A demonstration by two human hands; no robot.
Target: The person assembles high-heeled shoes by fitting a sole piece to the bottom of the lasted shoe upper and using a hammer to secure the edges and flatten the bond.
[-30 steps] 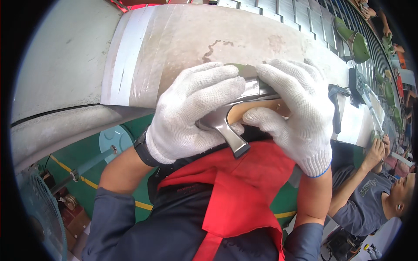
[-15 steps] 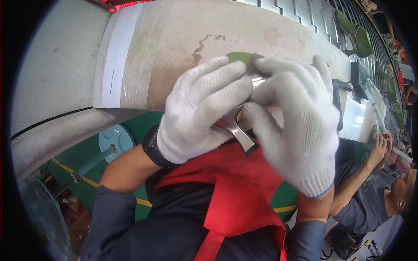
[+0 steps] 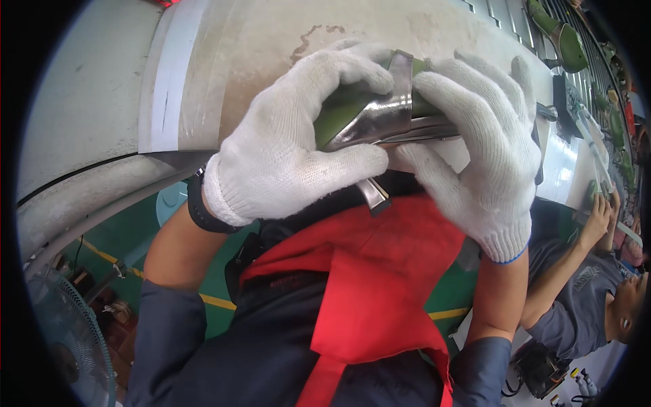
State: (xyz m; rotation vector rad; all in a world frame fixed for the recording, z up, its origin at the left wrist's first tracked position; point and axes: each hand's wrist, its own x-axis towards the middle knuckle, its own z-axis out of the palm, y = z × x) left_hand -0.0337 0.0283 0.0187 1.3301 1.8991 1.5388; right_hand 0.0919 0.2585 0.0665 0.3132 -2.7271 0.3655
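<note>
Between my two white-gloved hands is a high-heeled shoe (image 3: 386,112), its shiny silver strap stretched across a green last (image 3: 342,112). A slim silver heel (image 3: 375,195) points down toward my red apron. My left hand (image 3: 281,129) grips the shoe's left part, fingers curled over the top and thumb along the lower edge. My right hand (image 3: 485,136) wraps the right end, its fingertips on the last beside the strap and its thumb underneath. The gloves hide both ends of the shoe.
A pale worktable (image 3: 271,61) lies beyond my hands. Another green last (image 3: 568,47) rests on a slatted metal conveyor (image 3: 498,17) at the far right. A co-worker (image 3: 576,292) works at the right. A fan (image 3: 74,339) stands lower left.
Both hands have spread apart with the shoe and shifted slightly away from me. The shoe has turned, so more of its silver strap and green last shows.
</note>
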